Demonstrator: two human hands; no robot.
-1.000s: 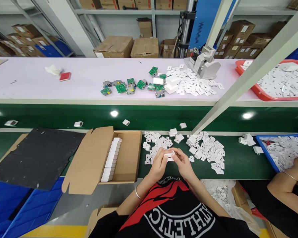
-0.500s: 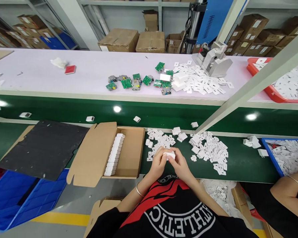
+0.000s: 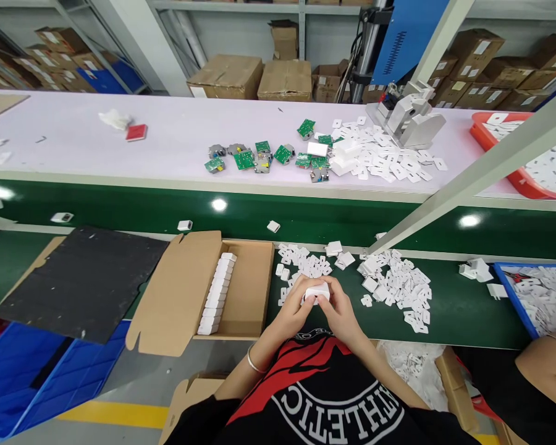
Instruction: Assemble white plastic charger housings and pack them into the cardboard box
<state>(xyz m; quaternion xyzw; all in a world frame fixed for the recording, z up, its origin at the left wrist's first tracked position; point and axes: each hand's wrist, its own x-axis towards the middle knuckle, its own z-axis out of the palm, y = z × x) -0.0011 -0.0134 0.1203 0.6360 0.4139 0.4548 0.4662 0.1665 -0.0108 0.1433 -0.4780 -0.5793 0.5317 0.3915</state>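
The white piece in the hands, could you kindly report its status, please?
Left hand, right hand: both gripping the white piece. Piece partly covered by the grip. Loose white parts just beyond the hands.

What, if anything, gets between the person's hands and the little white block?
Nothing visible: the left hand and right hand hold the white block directly between them. The loose white pieces lie on the green bench around them, not in between.
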